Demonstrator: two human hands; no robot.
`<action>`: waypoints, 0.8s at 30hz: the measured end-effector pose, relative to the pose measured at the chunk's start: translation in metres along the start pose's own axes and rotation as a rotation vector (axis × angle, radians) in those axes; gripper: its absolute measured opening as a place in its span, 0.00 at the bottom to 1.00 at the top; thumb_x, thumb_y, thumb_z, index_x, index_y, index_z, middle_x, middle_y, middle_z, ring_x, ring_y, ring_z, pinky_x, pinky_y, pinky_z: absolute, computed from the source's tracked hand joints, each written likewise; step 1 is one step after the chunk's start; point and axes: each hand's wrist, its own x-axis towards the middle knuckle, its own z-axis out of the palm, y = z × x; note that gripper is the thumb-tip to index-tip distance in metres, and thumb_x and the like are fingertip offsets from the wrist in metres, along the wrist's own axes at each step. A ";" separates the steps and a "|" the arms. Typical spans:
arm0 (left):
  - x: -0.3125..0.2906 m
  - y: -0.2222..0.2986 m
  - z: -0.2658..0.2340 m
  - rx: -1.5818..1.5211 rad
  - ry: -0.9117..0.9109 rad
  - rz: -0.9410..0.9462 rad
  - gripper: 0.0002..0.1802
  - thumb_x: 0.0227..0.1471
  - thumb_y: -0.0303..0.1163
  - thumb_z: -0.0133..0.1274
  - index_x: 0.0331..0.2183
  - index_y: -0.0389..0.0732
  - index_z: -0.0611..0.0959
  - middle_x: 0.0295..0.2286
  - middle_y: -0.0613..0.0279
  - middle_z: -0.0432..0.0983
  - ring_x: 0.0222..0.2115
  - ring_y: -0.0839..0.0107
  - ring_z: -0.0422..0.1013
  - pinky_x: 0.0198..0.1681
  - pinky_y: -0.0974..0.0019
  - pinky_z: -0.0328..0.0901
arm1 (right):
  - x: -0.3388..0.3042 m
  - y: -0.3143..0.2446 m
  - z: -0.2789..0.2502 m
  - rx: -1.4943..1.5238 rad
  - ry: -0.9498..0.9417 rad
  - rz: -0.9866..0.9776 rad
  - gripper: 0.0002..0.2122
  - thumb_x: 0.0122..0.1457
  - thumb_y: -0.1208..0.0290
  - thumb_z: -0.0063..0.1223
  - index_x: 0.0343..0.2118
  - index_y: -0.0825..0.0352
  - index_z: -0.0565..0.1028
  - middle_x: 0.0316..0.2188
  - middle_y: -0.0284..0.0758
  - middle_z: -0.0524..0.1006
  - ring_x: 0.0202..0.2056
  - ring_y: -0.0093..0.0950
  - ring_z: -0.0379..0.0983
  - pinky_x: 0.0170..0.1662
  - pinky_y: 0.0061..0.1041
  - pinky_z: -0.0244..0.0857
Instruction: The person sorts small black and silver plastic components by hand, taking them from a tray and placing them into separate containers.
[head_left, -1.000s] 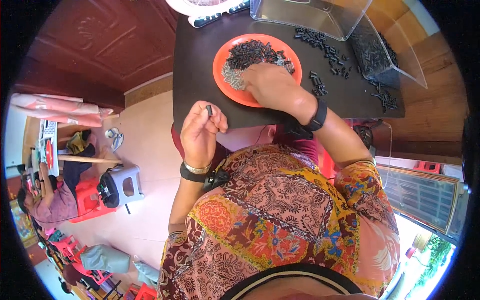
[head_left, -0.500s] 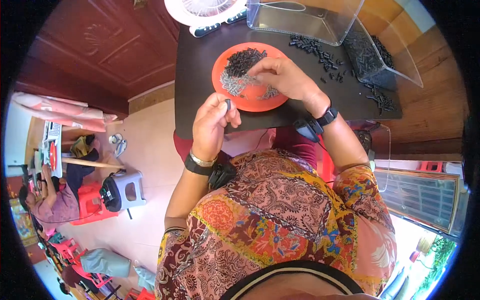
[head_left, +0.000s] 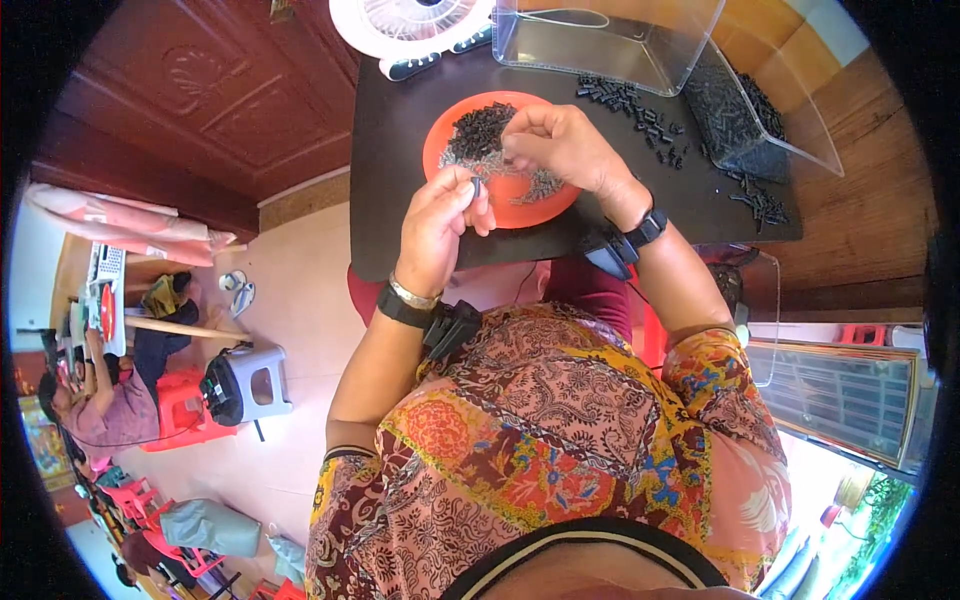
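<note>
My left hand [head_left: 438, 222] pinches a small black cylindrical piece [head_left: 476, 187] between thumb and fingertips, just off the near edge of an orange plate [head_left: 548, 208]. Above the right side of that plate, my right hand [head_left: 572, 152] has its thumb and fingers pressed together; whatever they hold is too small to make out. A heap of short black pieces [head_left: 478, 128] fills the plate's far part. Small silver metal pieces [head_left: 543, 186] lie nearer and to the right, partly covered by my hands.
Loose black pieces [head_left: 625, 100] lie on the dark table [head_left: 395, 170] right of the plate. A clear bin [head_left: 600, 55] stands at the back, beside another clear bin [head_left: 735, 125] holding black pieces. A white fan [head_left: 410, 25] sits at the back left. Another person [head_left: 110, 405] sits far left.
My left hand has moved right and slightly up with the black piece, closer to my right hand. My right hand has risen slightly from the silver pieces.
</note>
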 end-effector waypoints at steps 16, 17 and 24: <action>0.024 0.006 0.006 0.072 -0.080 -0.041 0.11 0.57 0.38 0.44 0.30 0.40 0.74 0.27 0.65 0.72 0.26 0.76 0.69 0.30 0.74 0.61 | -0.016 -0.024 0.011 0.224 -0.041 -0.146 0.04 0.58 0.74 0.52 0.33 0.69 0.77 0.28 0.26 0.77 0.33 0.14 0.70 0.39 0.18 0.64; 0.024 0.004 0.005 0.076 -0.080 -0.032 0.11 0.57 0.38 0.45 0.30 0.40 0.74 0.26 0.65 0.72 0.25 0.76 0.69 0.29 0.74 0.61 | -0.017 -0.026 0.011 0.195 -0.039 -0.121 0.04 0.58 0.75 0.51 0.32 0.69 0.76 0.28 0.26 0.77 0.33 0.15 0.70 0.40 0.18 0.64; 0.021 -0.002 0.010 0.033 -0.076 -0.009 0.11 0.57 0.39 0.45 0.31 0.40 0.74 0.25 0.66 0.71 0.24 0.76 0.69 0.28 0.75 0.60 | -0.026 -0.027 0.011 0.157 -0.045 -0.224 0.03 0.58 0.76 0.51 0.30 0.69 0.75 0.28 0.28 0.75 0.31 0.17 0.70 0.40 0.20 0.65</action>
